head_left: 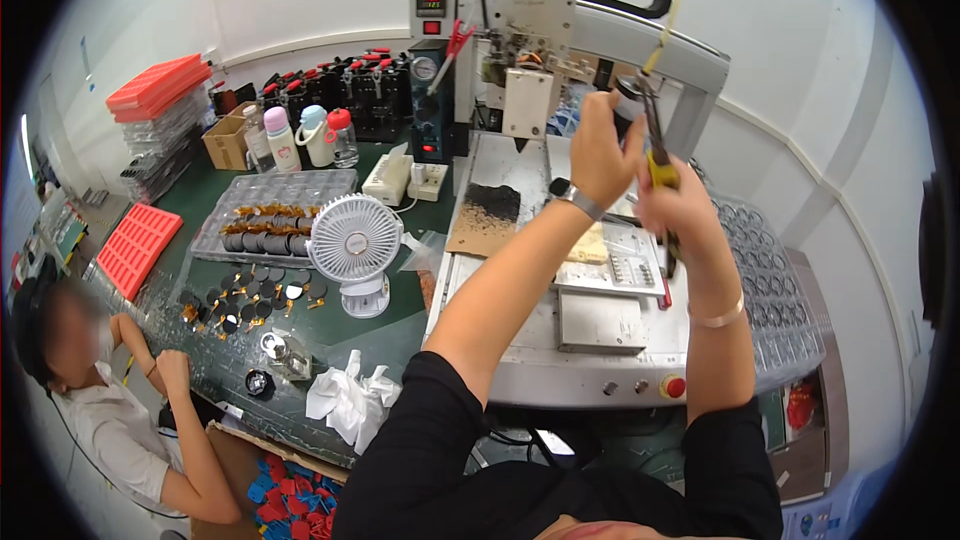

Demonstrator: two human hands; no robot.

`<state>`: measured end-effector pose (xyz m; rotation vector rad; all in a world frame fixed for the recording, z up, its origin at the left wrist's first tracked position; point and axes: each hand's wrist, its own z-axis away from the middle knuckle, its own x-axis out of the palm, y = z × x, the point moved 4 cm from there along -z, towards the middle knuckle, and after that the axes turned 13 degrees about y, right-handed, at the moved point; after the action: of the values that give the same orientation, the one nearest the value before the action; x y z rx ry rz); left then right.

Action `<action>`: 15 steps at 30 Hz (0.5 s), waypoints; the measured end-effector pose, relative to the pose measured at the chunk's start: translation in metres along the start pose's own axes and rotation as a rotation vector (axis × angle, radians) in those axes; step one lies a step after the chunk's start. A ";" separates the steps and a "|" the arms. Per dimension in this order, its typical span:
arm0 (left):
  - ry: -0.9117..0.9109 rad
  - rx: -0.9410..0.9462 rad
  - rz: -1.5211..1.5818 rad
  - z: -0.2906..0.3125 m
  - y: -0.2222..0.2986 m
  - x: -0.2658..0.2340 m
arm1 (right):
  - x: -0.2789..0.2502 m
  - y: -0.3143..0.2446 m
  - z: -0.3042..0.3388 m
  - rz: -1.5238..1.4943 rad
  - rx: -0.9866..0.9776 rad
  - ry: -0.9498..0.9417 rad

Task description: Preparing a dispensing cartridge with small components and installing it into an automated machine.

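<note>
My right hand [683,205] is closed around a pair of pliers [661,171] with yellow-and-black handles, held upright with the jaws at the top. The jaws reach a dark cylindrical fitting [629,88] where a thin yellow tube [672,15] comes down. My left hand [603,148] is raised beside it, its fingers wrapped round the fitting's lower part and partly hiding it. Both hands are to the right of the machine's dispensing head [526,100], above its white bed [520,320]. Exactly where the jaws grip is too small to tell.
A metal block [600,322] and a fixture plate [630,265] lie on the bed. Clear trays [760,280] stand at the right. To the left are a white fan [357,240], a tray of black discs [235,240], bottles [282,140], crumpled tissue [352,400] and a seated co-worker [120,410].
</note>
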<state>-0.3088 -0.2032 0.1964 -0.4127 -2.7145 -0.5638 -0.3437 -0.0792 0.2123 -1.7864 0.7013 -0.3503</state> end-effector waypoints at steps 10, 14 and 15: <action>-0.093 -0.357 0.255 -0.004 -0.009 0.011 | -0.011 -0.035 0.019 0.656 -0.365 0.297; -0.081 -0.323 0.274 -0.001 -0.004 0.012 | -0.010 -0.024 0.027 0.678 -0.440 0.313; -0.125 -0.389 0.309 0.001 -0.001 0.015 | -0.012 -0.025 0.027 0.684 -0.441 0.320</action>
<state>-0.3227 -0.2005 0.2005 -0.9754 -2.5730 -1.0027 -0.3307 -0.0462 0.2283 -1.7746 1.6568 -0.0067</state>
